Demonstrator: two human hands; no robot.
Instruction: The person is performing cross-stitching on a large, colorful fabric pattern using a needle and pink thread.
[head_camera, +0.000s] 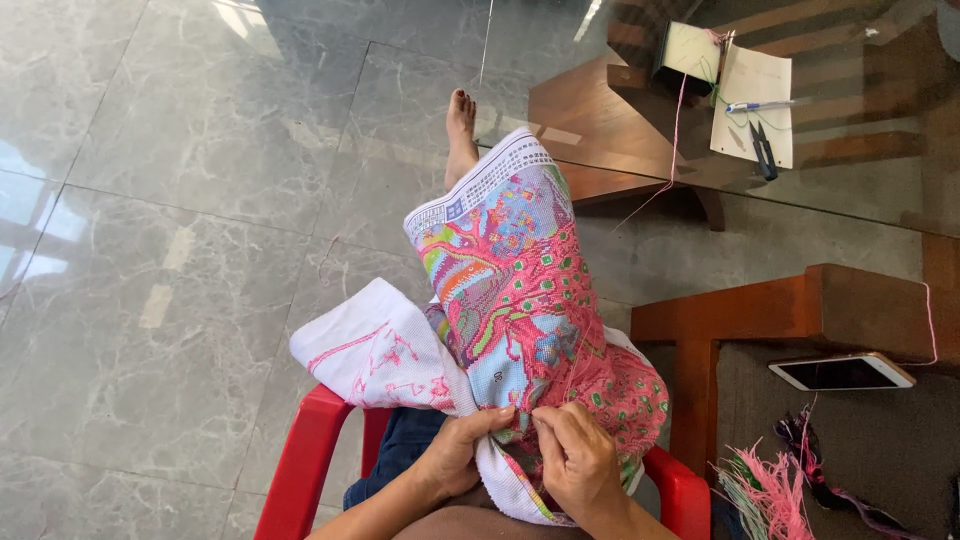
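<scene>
At the bottom centre of the frame the left hand (462, 452) curls around the near edge of the embroidery cloth (510, 290), fingers folded over the fabric and gripping it. Just beside it, the right hand (575, 455) is nearly closed, its fingertips pinched together against the stitched surface; it seems to hold a needle, though that is too small to make out for certain. The cloth is draped over the person's raised knee in the middle of the frame, covered with pink, green and blue cross-stitch, with an unworked white part hanging to the left. Under the person is a red plastic chair (300, 470), its arms showing at the bottom on either side. At the lower right lies a bundle of pink and green threads (770, 495), and a little above it a phone (842, 371) rests face up on a wooden ledge. A bare foot (461, 135) reaches out onto the grey marble floor (180, 200) at upper centre. In the upper right, a glass-topped table (860, 190) carries a sheet of paper (753, 95), a pen (758, 105) and small thread snips (764, 150).
</scene>
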